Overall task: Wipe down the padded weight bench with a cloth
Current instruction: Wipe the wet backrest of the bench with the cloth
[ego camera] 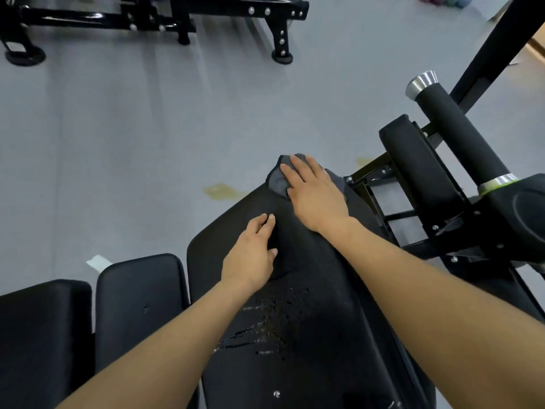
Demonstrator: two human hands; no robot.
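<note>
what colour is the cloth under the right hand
Dark grey, seen in the head view: the cloth lies under the right hand on the black bench pad.

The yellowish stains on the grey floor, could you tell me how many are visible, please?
2. One yellowish stain lies on the floor left of the bench pad's far end; the other stain sits beyond the cloth, partly behind the frame. The bench may hide others.

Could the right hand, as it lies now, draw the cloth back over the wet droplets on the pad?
Probably yes: the right hand presses the grey cloth flat at the pad's far end, and only bare pad separates it from the droplets.
</note>
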